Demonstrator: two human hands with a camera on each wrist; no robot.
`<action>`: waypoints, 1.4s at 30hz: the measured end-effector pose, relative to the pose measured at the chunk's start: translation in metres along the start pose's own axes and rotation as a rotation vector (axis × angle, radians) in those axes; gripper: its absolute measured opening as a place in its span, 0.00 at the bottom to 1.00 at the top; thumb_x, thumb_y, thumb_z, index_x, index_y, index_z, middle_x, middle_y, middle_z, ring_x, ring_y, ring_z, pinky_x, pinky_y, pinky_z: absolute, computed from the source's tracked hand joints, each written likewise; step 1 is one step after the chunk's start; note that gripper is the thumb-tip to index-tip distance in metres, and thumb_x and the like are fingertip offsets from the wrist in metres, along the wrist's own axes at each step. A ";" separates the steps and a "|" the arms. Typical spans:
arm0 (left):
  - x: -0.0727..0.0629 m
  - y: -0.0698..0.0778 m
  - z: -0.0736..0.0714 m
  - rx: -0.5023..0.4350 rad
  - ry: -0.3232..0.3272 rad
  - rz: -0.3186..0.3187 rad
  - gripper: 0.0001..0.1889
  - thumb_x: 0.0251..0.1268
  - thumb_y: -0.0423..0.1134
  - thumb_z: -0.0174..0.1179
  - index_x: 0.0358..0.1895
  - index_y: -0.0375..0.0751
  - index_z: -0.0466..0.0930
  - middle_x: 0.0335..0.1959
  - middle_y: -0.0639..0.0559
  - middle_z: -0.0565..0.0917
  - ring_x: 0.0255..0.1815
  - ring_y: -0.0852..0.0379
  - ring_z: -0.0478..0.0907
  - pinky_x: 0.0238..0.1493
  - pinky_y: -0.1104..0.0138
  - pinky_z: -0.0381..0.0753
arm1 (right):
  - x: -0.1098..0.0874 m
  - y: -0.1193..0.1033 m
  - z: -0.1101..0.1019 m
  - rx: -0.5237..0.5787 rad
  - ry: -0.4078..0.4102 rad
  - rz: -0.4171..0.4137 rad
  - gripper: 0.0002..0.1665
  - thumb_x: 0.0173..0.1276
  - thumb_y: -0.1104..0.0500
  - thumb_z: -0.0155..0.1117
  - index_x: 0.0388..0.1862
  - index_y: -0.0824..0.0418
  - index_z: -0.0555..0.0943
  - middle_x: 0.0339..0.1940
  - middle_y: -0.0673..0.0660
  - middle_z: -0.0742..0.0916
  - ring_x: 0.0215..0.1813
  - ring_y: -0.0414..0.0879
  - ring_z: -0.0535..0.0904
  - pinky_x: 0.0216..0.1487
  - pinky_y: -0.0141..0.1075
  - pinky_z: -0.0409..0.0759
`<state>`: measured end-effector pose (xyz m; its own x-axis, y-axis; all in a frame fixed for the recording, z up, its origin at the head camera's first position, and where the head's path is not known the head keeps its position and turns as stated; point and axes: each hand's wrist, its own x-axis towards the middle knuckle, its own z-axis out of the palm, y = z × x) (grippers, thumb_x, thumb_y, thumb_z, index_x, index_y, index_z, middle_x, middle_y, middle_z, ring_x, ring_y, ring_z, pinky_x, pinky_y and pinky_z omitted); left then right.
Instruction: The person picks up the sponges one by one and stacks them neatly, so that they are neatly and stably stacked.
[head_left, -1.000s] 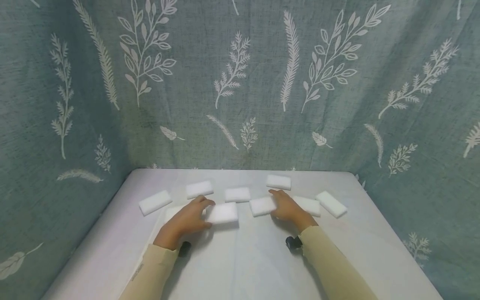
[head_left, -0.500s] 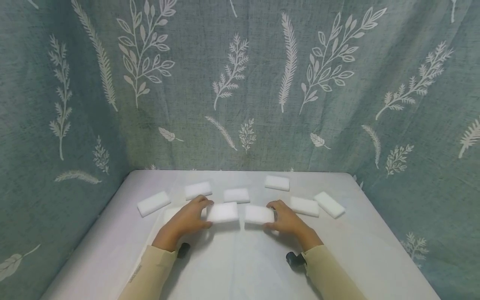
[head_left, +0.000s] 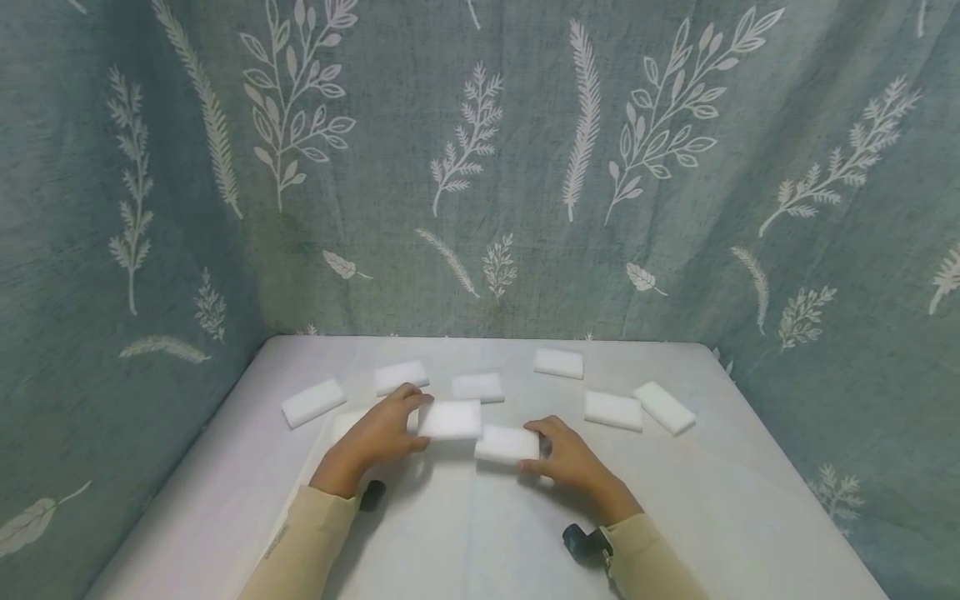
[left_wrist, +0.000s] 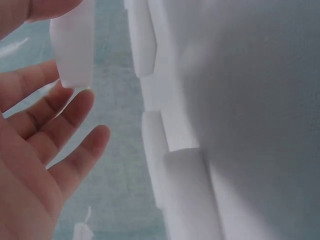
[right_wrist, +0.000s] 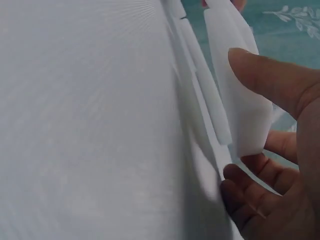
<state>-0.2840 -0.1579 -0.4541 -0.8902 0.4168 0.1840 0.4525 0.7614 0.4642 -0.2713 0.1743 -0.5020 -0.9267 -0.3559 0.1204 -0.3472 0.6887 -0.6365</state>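
Near the middle of the table my left hand (head_left: 382, 432) pinches a white rectangular sponge (head_left: 453, 419) by its left end. Thumb and fingers of my right hand (head_left: 567, 454) grip a second white sponge (head_left: 508, 445), slightly nearer the person. The two sponges' facing ends overlap in the head view, and both are held above the table with shadows below. In the left wrist view the held sponge (left_wrist: 75, 47) is between thumb and fingers. In the right wrist view the thumb (right_wrist: 265, 75) presses the broad face of the other sponge (right_wrist: 237, 95).
Several more white sponges lie about the white table (head_left: 750, 500), among them one at far left (head_left: 313, 403), one at the back (head_left: 558, 363) and one at right (head_left: 664, 408). Another (head_left: 347, 422) is partly hidden by the left hand. Leaf-patterned green curtains (head_left: 390, 275) enclose the table.
My right hand has gripped a sponge from the table, lifted it, and brought it left and nearer the person, beside the left hand's sponge. The left hand has barely moved.
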 end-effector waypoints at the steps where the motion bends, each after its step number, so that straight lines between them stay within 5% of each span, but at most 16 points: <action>1: 0.001 0.000 0.000 0.000 0.005 0.005 0.34 0.51 0.41 0.72 0.64 0.39 0.73 0.57 0.49 0.72 0.55 0.51 0.73 0.54 0.55 0.74 | 0.000 0.001 0.000 0.008 0.006 0.007 0.43 0.51 0.40 0.76 0.62 0.60 0.76 0.51 0.53 0.78 0.53 0.50 0.75 0.57 0.50 0.74; 14: 0.004 0.005 0.003 -0.033 0.014 0.032 0.32 0.50 0.40 0.73 0.62 0.38 0.75 0.56 0.49 0.74 0.56 0.50 0.74 0.55 0.53 0.74 | 0.002 0.009 0.015 0.034 0.057 -0.104 0.43 0.47 0.38 0.79 0.59 0.58 0.80 0.49 0.49 0.79 0.51 0.47 0.75 0.55 0.47 0.75; 20: 0.005 0.006 0.012 -0.028 -0.037 0.024 0.32 0.50 0.43 0.73 0.61 0.40 0.76 0.54 0.54 0.74 0.54 0.54 0.75 0.54 0.57 0.75 | -0.002 0.005 0.018 -0.019 0.033 -0.142 0.47 0.45 0.37 0.79 0.61 0.60 0.78 0.50 0.52 0.80 0.54 0.50 0.76 0.58 0.50 0.74; 33: 0.006 0.019 0.019 -0.019 -0.089 0.118 0.32 0.51 0.52 0.73 0.60 0.42 0.77 0.54 0.54 0.75 0.54 0.55 0.74 0.56 0.57 0.74 | -0.004 0.010 0.021 0.052 0.037 -0.145 0.48 0.46 0.43 0.80 0.66 0.57 0.74 0.57 0.51 0.80 0.61 0.50 0.74 0.64 0.49 0.70; 42: 0.008 0.032 0.028 -0.025 -0.113 0.152 0.31 0.52 0.48 0.74 0.59 0.40 0.78 0.54 0.52 0.75 0.53 0.55 0.75 0.56 0.58 0.75 | -0.005 0.009 0.020 0.088 0.059 -0.126 0.51 0.44 0.42 0.81 0.66 0.59 0.73 0.57 0.54 0.82 0.64 0.53 0.73 0.66 0.50 0.67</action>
<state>-0.2754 -0.1166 -0.4620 -0.7994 0.5804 0.1553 0.5785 0.6736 0.4599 -0.2674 0.1698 -0.5236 -0.8845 -0.3965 0.2458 -0.4493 0.5821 -0.6777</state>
